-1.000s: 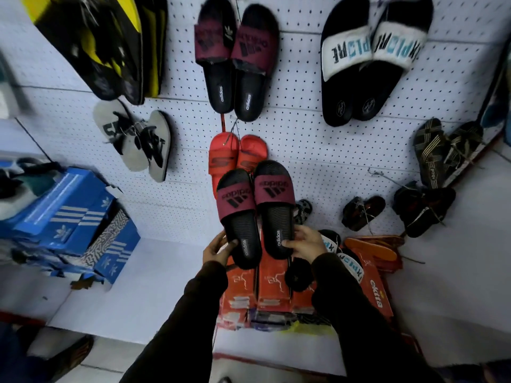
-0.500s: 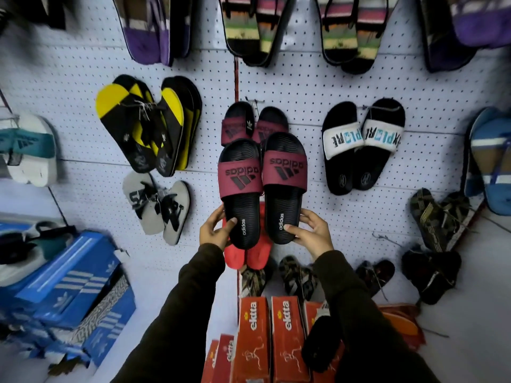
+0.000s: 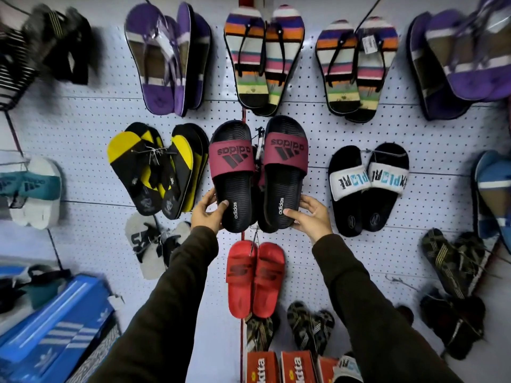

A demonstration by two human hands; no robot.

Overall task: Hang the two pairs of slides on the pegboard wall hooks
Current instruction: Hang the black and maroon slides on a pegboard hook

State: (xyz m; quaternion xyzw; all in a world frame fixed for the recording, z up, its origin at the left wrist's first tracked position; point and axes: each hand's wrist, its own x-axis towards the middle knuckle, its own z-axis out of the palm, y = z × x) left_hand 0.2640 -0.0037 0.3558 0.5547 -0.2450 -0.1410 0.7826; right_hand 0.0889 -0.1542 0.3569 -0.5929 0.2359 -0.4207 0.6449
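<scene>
I hold a pair of black slides with maroon Adidas straps against the white pegboard [image 3: 83,150], toes up. My left hand [image 3: 208,212] grips the heel of the left slide [image 3: 233,175]. My right hand [image 3: 309,214] grips the heel of the right slide [image 3: 284,172]. A hook with a tag [image 3: 259,146] shows in the gap between the two slides. The edge of another dark slide peeks out behind the right one; the rest of that pair is hidden.
Around the held pair hang black-and-yellow flip-flops [image 3: 157,167], black slides with white straps [image 3: 367,186], red slides [image 3: 254,277] below and striped flip-flops [image 3: 262,59] above. Blue shoe boxes [image 3: 52,335] sit at lower left, orange boxes [image 3: 279,366] at the bottom.
Both hands have lifted the maroon-strapped pair higher up the pegboard, over the matching pair that hung there. The red slides below are now uncovered, and the view has tilted upward.
</scene>
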